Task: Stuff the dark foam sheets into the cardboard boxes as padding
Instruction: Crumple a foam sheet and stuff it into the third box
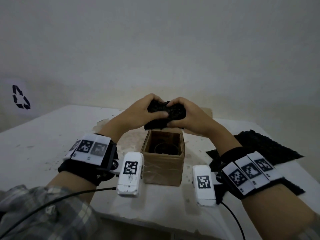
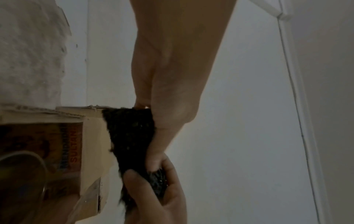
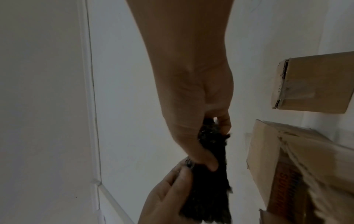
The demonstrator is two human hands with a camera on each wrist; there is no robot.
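A crumpled dark foam sheet (image 1: 164, 112) hangs just above the open cardboard box (image 1: 162, 168) at mid-table. My left hand (image 1: 143, 110) grips its left side and my right hand (image 1: 188, 116) grips its right side, thumbs pressed into the wad. The left wrist view shows the foam sheet (image 2: 132, 136) pinched by my left hand (image 2: 168, 113), with my right hand (image 2: 159, 195) curled around its lower end. In the right wrist view my right hand (image 3: 197, 136) and left hand (image 3: 168, 194) both clutch the foam sheet (image 3: 210, 189). A round glass (image 1: 165, 148) sits inside the box.
More dark foam sheets (image 1: 263, 146) lie flat on the white table (image 1: 52, 144) to the right, partly under my right wrist. A cardboard piece (image 1: 207, 113) lies behind the box. A second, taped cardboard box (image 3: 314, 84) shows in the right wrist view. The wall stands close behind.
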